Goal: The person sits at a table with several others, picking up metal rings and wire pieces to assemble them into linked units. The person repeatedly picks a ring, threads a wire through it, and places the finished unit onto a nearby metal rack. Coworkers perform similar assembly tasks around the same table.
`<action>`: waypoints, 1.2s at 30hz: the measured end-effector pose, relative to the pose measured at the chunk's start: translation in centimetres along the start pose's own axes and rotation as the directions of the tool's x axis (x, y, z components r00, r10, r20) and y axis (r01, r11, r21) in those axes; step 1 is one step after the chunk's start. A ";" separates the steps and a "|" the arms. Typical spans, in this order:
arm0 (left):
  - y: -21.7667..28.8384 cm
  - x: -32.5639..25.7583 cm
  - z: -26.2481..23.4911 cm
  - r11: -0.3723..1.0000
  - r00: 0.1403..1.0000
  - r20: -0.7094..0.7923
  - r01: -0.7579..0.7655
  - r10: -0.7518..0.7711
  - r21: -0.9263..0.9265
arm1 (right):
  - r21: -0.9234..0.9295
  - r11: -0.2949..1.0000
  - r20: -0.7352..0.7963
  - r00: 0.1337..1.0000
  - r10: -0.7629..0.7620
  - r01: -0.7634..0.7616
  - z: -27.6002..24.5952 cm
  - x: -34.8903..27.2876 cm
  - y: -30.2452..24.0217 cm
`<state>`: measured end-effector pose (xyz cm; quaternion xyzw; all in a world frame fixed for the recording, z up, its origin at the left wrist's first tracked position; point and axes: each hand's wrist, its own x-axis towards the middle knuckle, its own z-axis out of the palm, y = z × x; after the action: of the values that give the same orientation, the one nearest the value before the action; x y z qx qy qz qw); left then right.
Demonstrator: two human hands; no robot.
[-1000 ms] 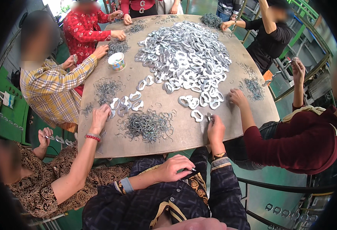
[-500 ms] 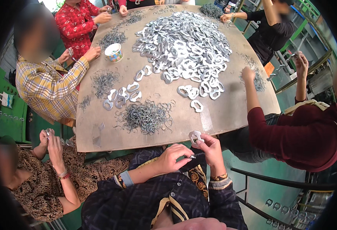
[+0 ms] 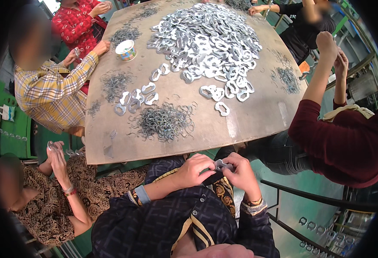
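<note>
Just off the table's near edge, my two hands meet in front of my body. My right hand (image 3: 243,175) is closed on a flat grey metal ring (image 3: 226,166) with a wavy outline, gripped between thumb and fingers. My left hand (image 3: 194,170) is pinched, its fingertips at the ring's left side; the small metal hook it holds is mostly hidden by the fingers. On the table before me lies a tangled heap of small wire hooks (image 3: 165,123). Several loose rings (image 3: 134,104) lie just behind that heap.
A large pile of metal rings (image 3: 210,43) covers the middle of the table (image 3: 210,133). A paper tub (image 3: 126,50) stands left of it. Co-workers sit around, among them one in a plaid shirt (image 3: 51,94) and one in a maroon top (image 3: 326,142). Black rails (image 3: 318,195) run at lower right.
My right hand has turned and lowered the ring, and my left hand has brought the hook against it. At right, the maroon-sleeved co-worker has lifted a hand from the table to the other hand.
</note>
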<state>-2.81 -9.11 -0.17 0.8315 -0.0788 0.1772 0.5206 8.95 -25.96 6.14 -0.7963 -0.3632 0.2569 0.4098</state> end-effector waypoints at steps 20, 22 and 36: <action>0.5 -0.1 -0.4 0.988 0.986 -0.127 0.093 -0.109 -0.123 | 0.034 0.985 -0.294 0.943 -0.155 0.172 3.1 -0.9 -2.0; 0.2 -0.2 -0.5 0.981 0.981 -0.126 0.130 -0.149 -0.145 | 0.064 0.977 -0.318 0.932 -0.171 0.201 3.5 -0.9 -2.0; -0.3 0.6 -2.9 0.962 0.985 0.040 0.174 -0.170 -0.209 | -0.064 0.977 -0.414 0.885 -0.212 0.204 4.0 -1.3 -1.8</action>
<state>-2.78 -6.38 0.98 0.7768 -0.0304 0.1128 0.6188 4.68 -24.40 5.67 -0.7929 -0.3526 0.0311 0.4959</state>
